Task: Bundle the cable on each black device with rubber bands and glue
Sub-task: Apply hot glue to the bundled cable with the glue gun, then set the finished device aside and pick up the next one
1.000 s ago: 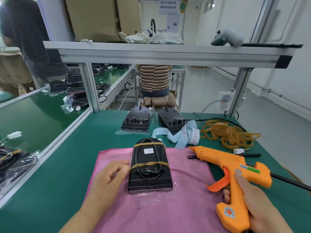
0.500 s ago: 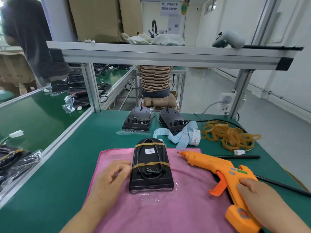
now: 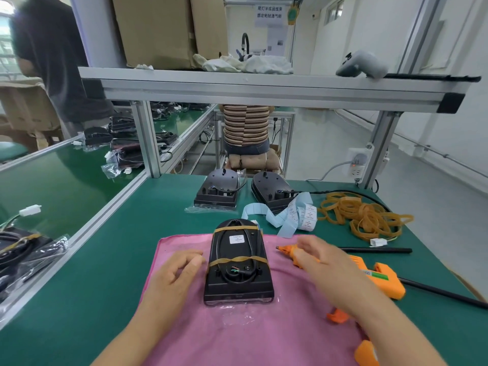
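At nine o'clock from the black device, the left hand is where a good job starts. To my eye the step is finishing off this unit, so that hand should steady the casing from the side while the bundle is checked. The device lies flat on the pink cloth in the middle of the tabletop. Its cable is looped on the upturned back and crossed by two rubber bands, the far band and the near band. The near one has a twist in it. I would make sure it pins both runs of the loop and that the wire ends stay tucked inside. If glue is still wanted, a small dab where cable meets casing seems wisest, kept off the bands and the cloth.

The left hand rests on the cloth with its fingers loosely curled, gripping nothing. Its forefinger is just beside the casing's edge; whether it touches, I cannot tell. At three o'clock the right hand is blurred. It hovers with its fingers spread and slack above the barrel of the orange glue gun, which lies flat, and it appears to hold nothing. Spare rubber bands are heaped at two o'clock. Two more devices wait at twelve, one beside the other.
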Demonstrator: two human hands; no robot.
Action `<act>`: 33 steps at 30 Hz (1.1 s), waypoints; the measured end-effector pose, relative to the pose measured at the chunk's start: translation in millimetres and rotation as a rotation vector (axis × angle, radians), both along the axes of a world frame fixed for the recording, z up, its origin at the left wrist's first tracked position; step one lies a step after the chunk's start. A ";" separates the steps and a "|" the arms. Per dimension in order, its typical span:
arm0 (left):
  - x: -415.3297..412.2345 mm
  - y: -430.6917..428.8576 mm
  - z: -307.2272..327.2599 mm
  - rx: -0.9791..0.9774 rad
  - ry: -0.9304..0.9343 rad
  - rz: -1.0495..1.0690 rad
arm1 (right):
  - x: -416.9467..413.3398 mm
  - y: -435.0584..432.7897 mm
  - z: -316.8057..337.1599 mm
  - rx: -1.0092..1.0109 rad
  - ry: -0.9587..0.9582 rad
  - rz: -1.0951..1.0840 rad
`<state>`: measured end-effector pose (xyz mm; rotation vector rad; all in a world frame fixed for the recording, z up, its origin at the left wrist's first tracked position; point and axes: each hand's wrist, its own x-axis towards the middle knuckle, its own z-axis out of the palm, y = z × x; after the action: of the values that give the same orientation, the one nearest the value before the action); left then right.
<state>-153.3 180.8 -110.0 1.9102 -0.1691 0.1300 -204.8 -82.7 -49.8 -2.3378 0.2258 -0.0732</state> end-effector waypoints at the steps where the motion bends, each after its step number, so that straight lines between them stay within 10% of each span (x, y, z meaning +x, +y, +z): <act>1: 1.4 -1.2 4.0 -0.010 0.010 0.033 | 6.0 10.0 -2.5 0.075 0.017 0.024; 17: -10.4 -52.8 37.5 -0.200 0.266 -0.069 | 26.7 86.4 -43.6 0.334 -0.150 0.009; 33: -22.9 64.2 120.9 -0.401 -0.123 0.422 | 84.8 207.9 78.3 0.300 -0.215 0.485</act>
<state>-176.2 245.0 10.9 1.5138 0.1714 0.5271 -120.1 125.2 28.5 -2.0065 -0.4107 -0.0463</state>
